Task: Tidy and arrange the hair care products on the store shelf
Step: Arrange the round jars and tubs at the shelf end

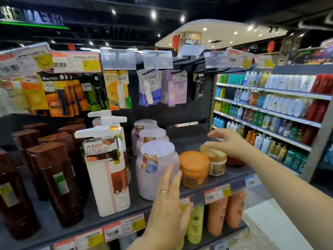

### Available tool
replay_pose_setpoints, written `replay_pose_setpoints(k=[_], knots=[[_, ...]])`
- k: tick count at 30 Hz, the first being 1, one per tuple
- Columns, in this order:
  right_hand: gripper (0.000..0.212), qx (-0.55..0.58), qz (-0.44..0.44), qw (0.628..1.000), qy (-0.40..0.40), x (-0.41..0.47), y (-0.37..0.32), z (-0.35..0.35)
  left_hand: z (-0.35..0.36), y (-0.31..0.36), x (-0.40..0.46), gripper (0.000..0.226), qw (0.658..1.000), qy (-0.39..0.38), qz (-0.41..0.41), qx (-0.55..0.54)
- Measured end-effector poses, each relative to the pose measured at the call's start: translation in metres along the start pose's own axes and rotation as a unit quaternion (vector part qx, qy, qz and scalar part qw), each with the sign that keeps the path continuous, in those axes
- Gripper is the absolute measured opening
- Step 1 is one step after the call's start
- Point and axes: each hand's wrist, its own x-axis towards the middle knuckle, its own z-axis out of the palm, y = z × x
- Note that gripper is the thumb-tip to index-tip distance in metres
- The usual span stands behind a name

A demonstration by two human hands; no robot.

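Observation:
On the dark shelf (189,141) stand three lilac jars in a row; the front lilac jar (153,165) has my left hand (169,201) flat against its right side, fingers apart, a ring on one finger. To its right sit an orange-lidded jar (193,168) and a gold-lidded jar (215,162). My right hand (228,141) hovers over the gold-lidded jar with fingers spread, not clearly touching it. A red-brown jar (235,160) is partly hidden behind that hand. White pump bottles (108,170) and brown bottles (55,179) stand to the left.
Lip balm cards (118,89) hang on hooks above the shelf. Price tags (124,227) line the shelf edge. Tubes (216,216) stand on the shelf below. A white box (270,224) sits at lower right. Another aisle of bottles (270,112) fills the right.

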Motion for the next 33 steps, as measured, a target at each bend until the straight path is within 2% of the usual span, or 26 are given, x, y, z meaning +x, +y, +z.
replay_pose_setpoints(k=[3,5,9,11,15,19,24,28,33], knots=[[0.06,-0.059,0.034,0.998,-0.007,0.001,0.049,-0.016,0.009,0.017,0.014,0.078,0.993,-0.1,-0.061,0.001],[0.076,-0.092,0.05,0.993,-0.048,0.007,0.076,-0.029,0.017,0.028,0.029,0.08,0.993,-0.103,-0.062,0.018],[0.105,-0.159,0.067,0.967,-0.185,0.03,0.124,-0.05,0.046,0.039,0.076,0.083,0.987,-0.091,-0.084,0.105],[0.104,-0.145,0.035,0.965,-0.214,0.043,0.143,-0.052,0.065,0.049,0.109,0.094,0.978,-0.105,-0.12,0.138],[0.098,-0.158,-0.048,0.965,-0.202,0.058,0.164,-0.046,0.096,0.051,0.17,0.117,0.949,-0.181,-0.228,0.123],[0.098,-0.148,-0.081,0.962,-0.216,0.065,0.177,-0.042,0.111,0.044,0.197,0.121,0.914,-0.238,-0.309,0.11],[0.104,-0.134,-0.075,0.969,-0.193,0.07,0.194,-0.047,0.133,0.06,0.202,0.096,0.907,-0.231,-0.271,0.224],[0.108,-0.138,-0.056,0.968,-0.203,0.067,0.205,-0.062,0.15,0.07,0.204,0.088,0.913,-0.227,-0.271,0.202],[0.113,-0.124,-0.073,0.959,-0.243,0.067,0.193,-0.07,0.122,0.072,0.199,0.122,0.886,-0.294,-0.277,0.226]])
